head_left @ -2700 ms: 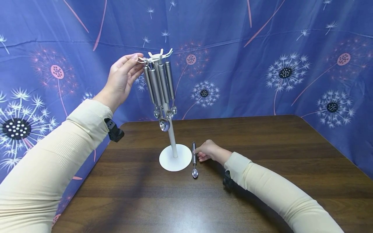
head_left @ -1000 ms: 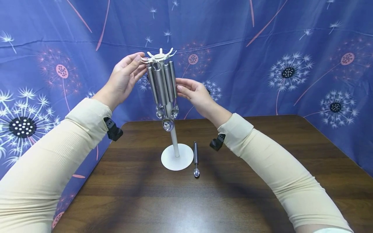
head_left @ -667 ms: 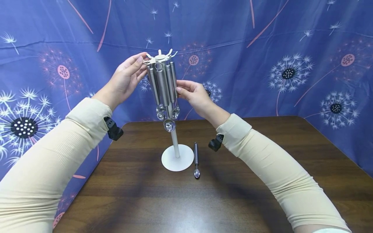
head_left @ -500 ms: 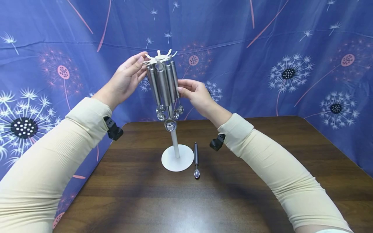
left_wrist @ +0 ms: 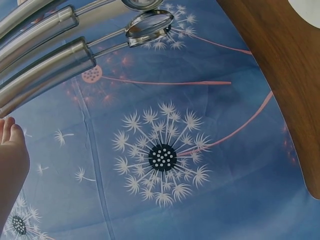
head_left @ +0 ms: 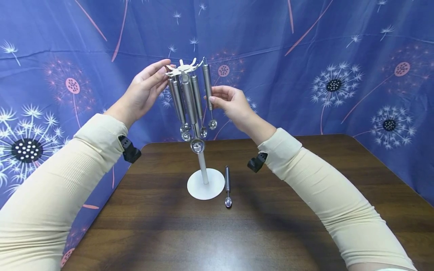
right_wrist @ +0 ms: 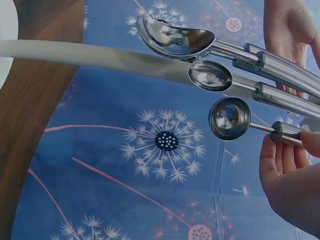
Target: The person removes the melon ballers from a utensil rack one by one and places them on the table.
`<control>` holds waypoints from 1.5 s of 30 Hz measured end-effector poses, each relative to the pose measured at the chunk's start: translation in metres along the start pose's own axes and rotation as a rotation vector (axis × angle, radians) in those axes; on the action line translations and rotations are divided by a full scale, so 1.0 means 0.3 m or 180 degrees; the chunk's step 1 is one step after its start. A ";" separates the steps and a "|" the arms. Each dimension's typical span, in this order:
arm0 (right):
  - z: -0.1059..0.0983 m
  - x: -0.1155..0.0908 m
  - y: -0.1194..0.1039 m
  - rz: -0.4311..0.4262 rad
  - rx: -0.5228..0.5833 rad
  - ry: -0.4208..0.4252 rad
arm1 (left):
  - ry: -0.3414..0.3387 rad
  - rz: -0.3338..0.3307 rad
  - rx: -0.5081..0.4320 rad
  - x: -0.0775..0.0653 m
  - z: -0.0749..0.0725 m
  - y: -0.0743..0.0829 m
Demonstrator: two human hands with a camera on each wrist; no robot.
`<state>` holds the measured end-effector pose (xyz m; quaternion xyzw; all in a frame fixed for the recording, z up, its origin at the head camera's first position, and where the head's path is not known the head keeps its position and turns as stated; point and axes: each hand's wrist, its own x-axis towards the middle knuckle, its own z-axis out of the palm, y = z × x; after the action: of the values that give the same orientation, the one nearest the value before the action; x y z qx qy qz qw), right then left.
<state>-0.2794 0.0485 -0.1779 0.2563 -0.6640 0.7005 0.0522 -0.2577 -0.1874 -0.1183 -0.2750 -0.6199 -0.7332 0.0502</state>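
Observation:
A white stand [head_left: 202, 165] carries several steel utensils from hooks round its top. My left hand [head_left: 144, 88] pinches a hook at the stand's left side; the left wrist view shows only part of that hand [left_wrist: 11, 155]. With thumb and fingers, my right hand [head_left: 239, 109] pinches the handle of a melon baller [head_left: 207, 84] at the right side. Its round bowl [right_wrist: 229, 118] faces the right wrist camera. The loop at its top meets a hook tip; whether it still hangs there I cannot tell. An ice cream scoop [head_left: 197, 145] hangs lowest in front.
Another small scoop [head_left: 227, 184] lies on the brown wooden table [head_left: 271, 226], just right of the stand's round white base [head_left: 196, 190]. Behind the table hangs a blue dandelion-print cloth [head_left: 271, 75]. Each wrist wears a black camera.
My right hand rose from the small scoop on the table to the hanging utensils. The stand's top has turned. The right hand has now drawn the melon baller outward to the right, apart from the others.

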 end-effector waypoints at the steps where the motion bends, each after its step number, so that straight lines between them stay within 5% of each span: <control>1: -0.001 -0.001 -0.001 0.0004 -0.0006 0.0008 | 0.0031 0.0008 -0.0006 0.002 -0.002 -0.002; 23: -0.045 -0.032 0.056 0.0278 -0.0151 0.0118 | 0.0440 0.0014 -0.0068 0.004 -0.008 0.002; 45: -0.103 -0.075 0.127 0.0502 -0.0148 0.0193 | 0.0503 0.0094 -0.0295 0.004 -0.009 0.002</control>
<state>-0.2846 0.0797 -0.2215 0.1806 -0.6964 0.6942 0.0228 -0.2595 -0.1895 -0.1175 -0.2275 -0.5753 -0.7796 0.0970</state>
